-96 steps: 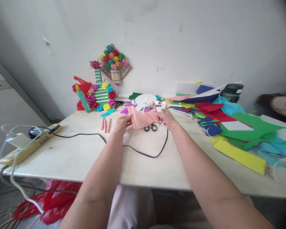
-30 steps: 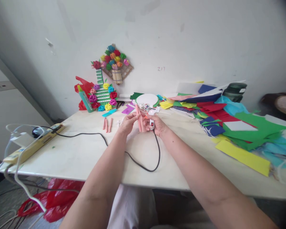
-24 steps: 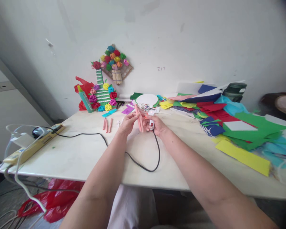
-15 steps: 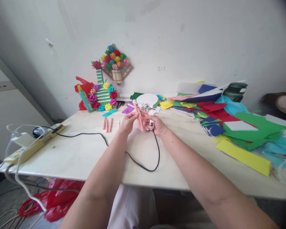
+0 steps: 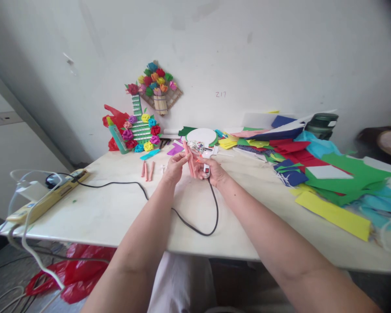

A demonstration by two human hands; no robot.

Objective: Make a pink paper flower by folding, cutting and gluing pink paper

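- Head view: our left grip [image 5: 176, 168] pinches the pink piece [image 5: 191, 166]; our right grip [image 5: 215, 173] holds the glue gun [image 5: 207, 170] just right of it.
- Left of the pink piece, three rolls [image 5: 146, 171] look done; ours seems unfinished.

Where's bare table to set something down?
Bare: the white table between the yellow power strip and left forearm, in front of the black cord; also between the right forearm and long yellow sheet. Between the forearms, the cord loops. Crowded: the back right, under piled coloured sheets; the back left, around the flower-trimmed guitar shape.
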